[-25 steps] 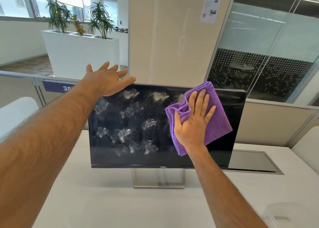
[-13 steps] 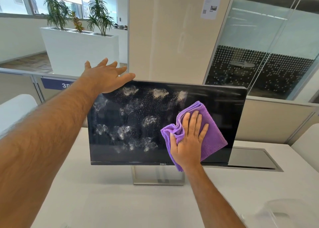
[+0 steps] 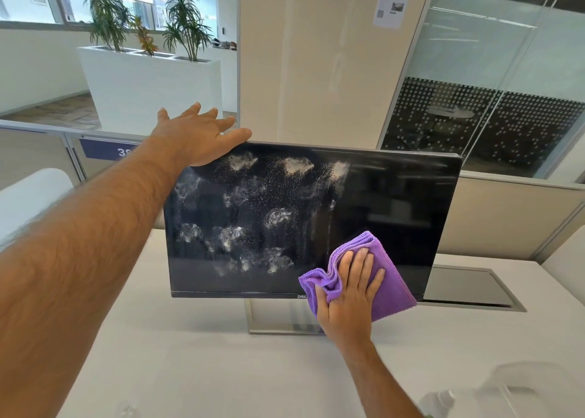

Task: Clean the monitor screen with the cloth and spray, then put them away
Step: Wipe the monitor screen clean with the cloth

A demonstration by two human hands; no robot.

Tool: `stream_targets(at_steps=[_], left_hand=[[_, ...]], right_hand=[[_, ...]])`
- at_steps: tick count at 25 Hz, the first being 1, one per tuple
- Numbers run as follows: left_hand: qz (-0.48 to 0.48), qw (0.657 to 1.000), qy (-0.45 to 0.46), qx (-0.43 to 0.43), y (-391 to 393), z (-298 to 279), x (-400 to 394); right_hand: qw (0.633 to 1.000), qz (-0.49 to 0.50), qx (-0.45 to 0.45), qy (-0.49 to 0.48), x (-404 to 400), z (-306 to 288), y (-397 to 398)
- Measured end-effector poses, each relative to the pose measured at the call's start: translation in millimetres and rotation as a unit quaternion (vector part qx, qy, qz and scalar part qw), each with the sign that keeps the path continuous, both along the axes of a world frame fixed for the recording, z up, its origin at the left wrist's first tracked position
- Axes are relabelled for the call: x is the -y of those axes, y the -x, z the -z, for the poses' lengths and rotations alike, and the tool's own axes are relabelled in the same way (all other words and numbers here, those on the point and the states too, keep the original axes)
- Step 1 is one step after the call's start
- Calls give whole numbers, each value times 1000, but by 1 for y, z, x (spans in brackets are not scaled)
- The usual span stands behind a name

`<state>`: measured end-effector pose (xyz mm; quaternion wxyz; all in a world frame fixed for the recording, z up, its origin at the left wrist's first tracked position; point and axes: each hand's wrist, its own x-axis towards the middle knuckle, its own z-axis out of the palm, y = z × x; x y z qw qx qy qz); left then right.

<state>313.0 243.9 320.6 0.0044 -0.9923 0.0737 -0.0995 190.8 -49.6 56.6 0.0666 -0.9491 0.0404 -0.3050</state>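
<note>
A black monitor (image 3: 395, 209) stands on a silver stand on the white desk. White spray foam patches cover the left and middle of its screen; the right part looks wiped. My right hand (image 3: 349, 294) presses a folded purple cloth (image 3: 391, 294) flat against the screen's lower edge, right of the logo. My left hand (image 3: 198, 136) rests with spread fingers on the monitor's top left corner, steadying it. A blurred spray bottle top (image 3: 440, 400) shows at the bottom right edge of the view.
The white desk (image 3: 190, 364) has a dark recessed cable hatch (image 3: 465, 286) behind the monitor at right. A blurred clear container (image 3: 525, 389) sits at the bottom right. Low partitions, a pillar, glass walls and white planters stand beyond. A white chair back (image 3: 28, 199) is at left.
My right hand has dragged the cloth down the screen from near the top edge to the bottom bezel, leaving that strip wiped. My left hand has stayed on the top left corner.
</note>
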Motion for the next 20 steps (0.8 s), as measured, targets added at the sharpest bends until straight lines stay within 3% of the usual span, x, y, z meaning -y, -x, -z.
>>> stream_targets(at_steps=[13,20], left_hand=[[0,1000,-5,0,5,-2,1],[5,1000,2,3,7,-2,1]], right_hand=[[998,5,-60,-6,-26,4,5],[997,-13,-60,38,-42,5,5]])
